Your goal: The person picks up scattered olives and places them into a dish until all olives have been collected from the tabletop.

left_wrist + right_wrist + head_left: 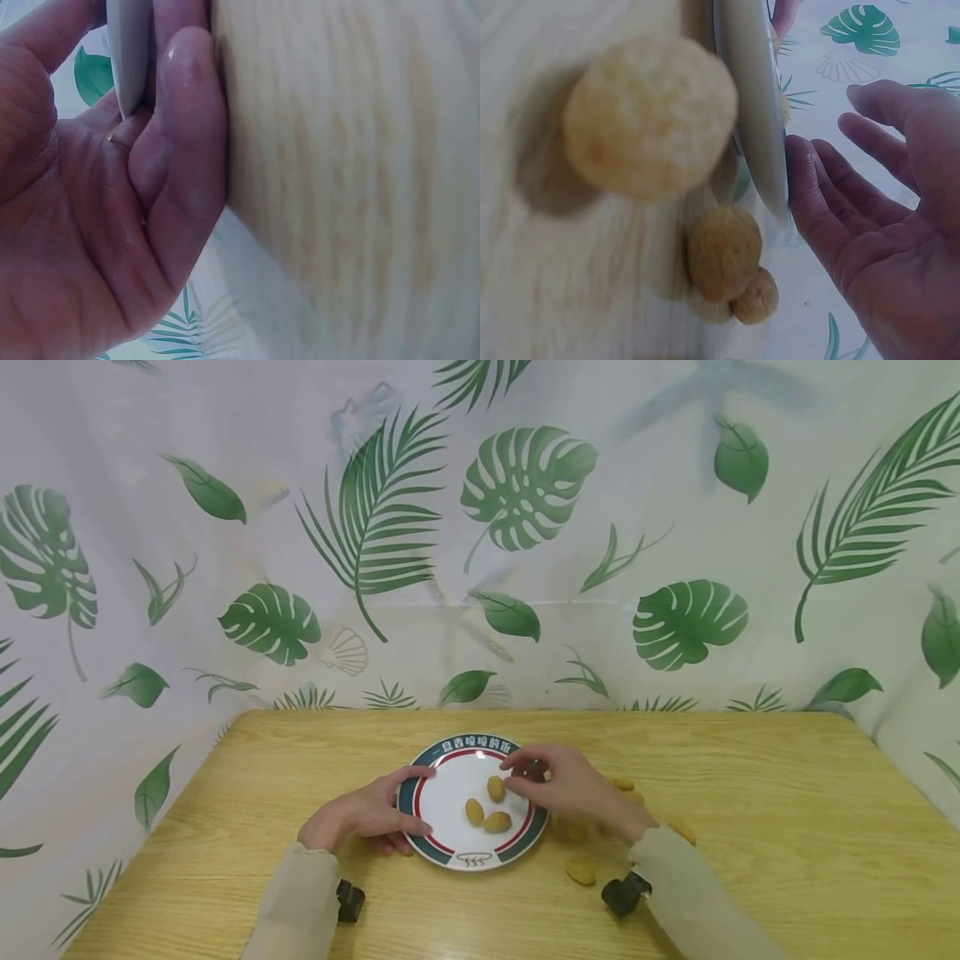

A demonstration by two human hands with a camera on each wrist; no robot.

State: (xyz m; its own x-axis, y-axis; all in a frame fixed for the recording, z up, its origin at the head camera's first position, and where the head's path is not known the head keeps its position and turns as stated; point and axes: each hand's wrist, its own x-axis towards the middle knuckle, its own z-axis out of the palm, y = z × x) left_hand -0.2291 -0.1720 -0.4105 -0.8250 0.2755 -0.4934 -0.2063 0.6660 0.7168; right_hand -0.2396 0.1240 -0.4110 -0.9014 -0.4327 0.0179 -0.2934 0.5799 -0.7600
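Note:
A round white plate (448, 802) with a dark teal rim and a red ring stands on the table. My left hand (367, 810) grips its left rim, some fingers on top and others underneath; the left wrist view shows the plate edge (129, 56) between them. Three small yellow potatoes (497, 822) lie on the plate, right of its middle. Over the right rim is my right hand (570, 787), its fingertips close to the uppermost potato (496, 788). In the right wrist view its fingers are spread and hold nothing.
Several more potatoes (581, 871) lie on the wooden table (772, 810) right of the plate, partly hidden beneath my right forearm. Up close, one large potato (652, 116) shows in the right wrist view. A leaf-patterned cloth (420, 660) hangs behind the table.

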